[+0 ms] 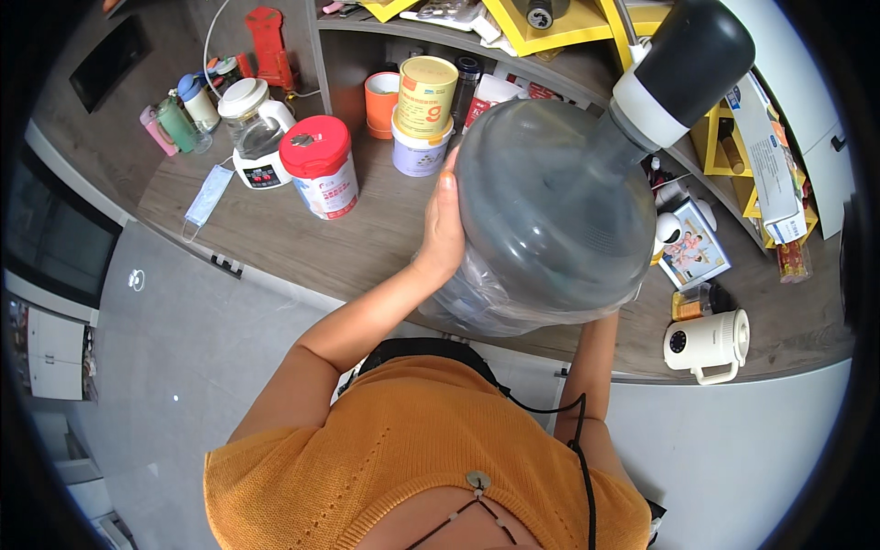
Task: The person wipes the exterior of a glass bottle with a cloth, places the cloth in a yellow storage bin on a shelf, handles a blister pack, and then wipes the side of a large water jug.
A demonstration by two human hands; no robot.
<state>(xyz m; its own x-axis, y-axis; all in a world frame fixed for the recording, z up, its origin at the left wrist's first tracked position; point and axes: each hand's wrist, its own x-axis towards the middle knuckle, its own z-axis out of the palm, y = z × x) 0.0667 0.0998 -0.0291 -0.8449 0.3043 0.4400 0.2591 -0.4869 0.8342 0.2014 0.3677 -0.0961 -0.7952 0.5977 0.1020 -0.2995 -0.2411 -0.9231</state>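
Observation:
A large, clear blue-grey water jug (550,202) stands over the counter right in front of me. Crumpled clear plastic film (495,302) wraps its lower part. On its neck sits an electric pump (701,55) with a black top and white collar, tilted toward the far right in this view. My left hand (445,225) grips the jug's left side, palm and fingers pressed along the wall. From below, my right forearm (599,357) reaches up to the jug's near right side, where the jug hides the hand and its fingers.
Left on the counter (266,215) are a red-lidded tub (319,167), a glass kettle (257,128), several bottles and a face mask (209,194). Stacked tins (426,101) stand behind the jug. To the right are a picture frame (694,246) and a cream electric kettle (708,342). Yellow-edged shelves (550,37) overhang.

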